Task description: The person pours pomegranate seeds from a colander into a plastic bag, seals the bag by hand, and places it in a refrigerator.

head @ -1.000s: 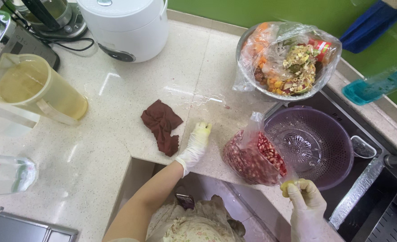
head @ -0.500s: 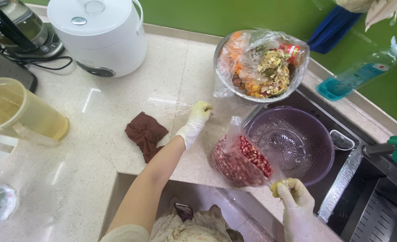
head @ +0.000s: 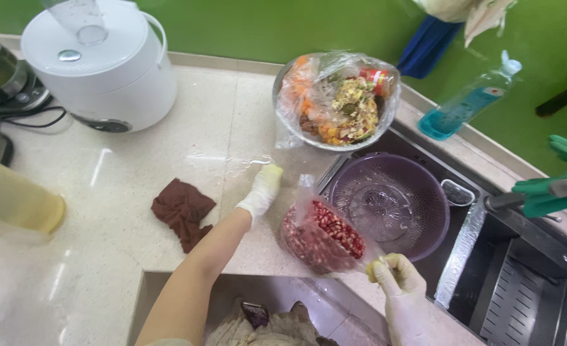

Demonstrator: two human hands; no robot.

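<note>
My right hand point(head: 398, 280), in a pale glove, is shut on the corner of a clear plastic bag of red seeds point(head: 322, 234) that lies at the counter's edge beside the sink. My left hand point(head: 261, 191), also gloved, reaches forward over the speckled counter point(head: 136, 160). Its fingers are stretched out, with the tips at the edge of a thin clear plastic film point(head: 229, 161) lying flat there. A crumpled brown cloth point(head: 182, 210) sits just left of that wrist.
A purple colander point(head: 392, 206) sits in the sink, right of the bag. Behind it stands a metal bowl of food scraps under plastic point(head: 334, 99). A white rice cooker point(head: 97, 64), yellow jug point(head: 11, 200), blue soap bottle point(head: 466, 102) and green gloves point(head: 555, 179) ring the area.
My left hand has moved forward, away from the brown cloth and up to the clear film. My right hand keeps hold of the seed bag. The view has shifted left.
</note>
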